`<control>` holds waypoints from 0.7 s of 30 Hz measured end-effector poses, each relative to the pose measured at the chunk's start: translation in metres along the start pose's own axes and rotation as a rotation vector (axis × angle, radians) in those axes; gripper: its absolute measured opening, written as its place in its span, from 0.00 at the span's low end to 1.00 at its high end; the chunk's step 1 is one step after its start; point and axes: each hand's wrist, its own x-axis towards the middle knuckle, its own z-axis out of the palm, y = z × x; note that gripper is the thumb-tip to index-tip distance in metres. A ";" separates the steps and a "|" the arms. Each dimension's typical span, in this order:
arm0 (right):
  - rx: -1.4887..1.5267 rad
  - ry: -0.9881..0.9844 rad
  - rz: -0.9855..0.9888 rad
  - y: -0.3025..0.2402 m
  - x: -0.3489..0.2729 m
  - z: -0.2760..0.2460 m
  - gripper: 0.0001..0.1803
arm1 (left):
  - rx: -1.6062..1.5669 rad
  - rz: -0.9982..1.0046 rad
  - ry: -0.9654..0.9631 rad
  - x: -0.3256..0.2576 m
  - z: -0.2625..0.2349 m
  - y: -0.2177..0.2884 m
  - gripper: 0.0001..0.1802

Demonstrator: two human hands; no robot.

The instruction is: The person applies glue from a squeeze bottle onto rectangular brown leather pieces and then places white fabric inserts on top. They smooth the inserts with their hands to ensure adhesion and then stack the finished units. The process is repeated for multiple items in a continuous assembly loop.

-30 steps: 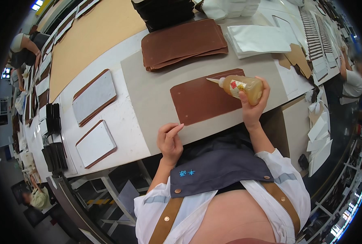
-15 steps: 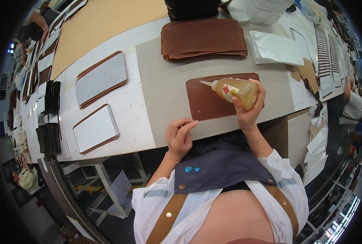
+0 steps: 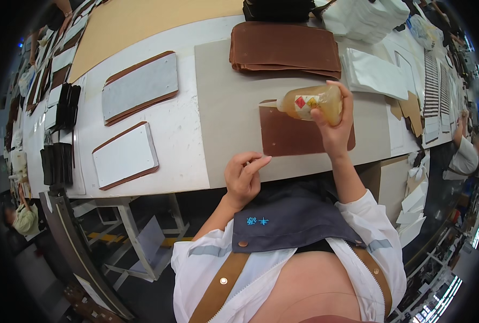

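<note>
A brown sheet [image 3: 293,139] lies flat on a grey mat [image 3: 226,118] spread over the white surface [image 3: 183,159], close in front of the person; taking that sheet as the clock's centre and 12 as away from the body, the right hand [image 3: 335,116] is at 2 o'clock, gripping a bottle [image 3: 310,102] of amber liquid tilted over the sheet, its nozzle pointing to 9 o'clock. The left hand [image 3: 245,175] sits at 8 o'clock, fingers curled and forefinger reaching the sheet's near corner; whether it pinches that corner, I cannot tell. A pile of brown sheets [image 3: 285,46] rests at 12 o'clock, with a folded white stack [image 3: 374,72] between 1 and 2. Around 9 o'clock lie a grey-topped panel [image 3: 142,89] and a white-topped panel [image 3: 122,156], both brown-edged, then black bundles [image 3: 58,164] farther out.
</note>
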 end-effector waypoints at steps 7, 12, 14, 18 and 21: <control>0.132 -0.116 0.136 0.009 0.029 -0.011 0.34 | 0.066 -0.025 0.050 -0.003 -0.002 0.000 0.30; 0.100 -0.134 0.114 0.013 0.030 -0.009 0.34 | 0.068 -0.029 0.058 -0.004 -0.002 -0.001 0.29; 0.098 -0.142 0.118 0.013 0.030 -0.010 0.33 | 0.062 -0.039 0.067 -0.004 -0.002 -0.001 0.29; 0.085 -0.161 0.121 0.013 0.029 -0.012 0.33 | 0.054 -0.053 0.087 -0.002 -0.002 -0.001 0.28; 0.117 -0.209 0.127 0.012 0.028 -0.015 0.34 | 0.048 -0.063 0.100 -0.001 -0.002 -0.001 0.27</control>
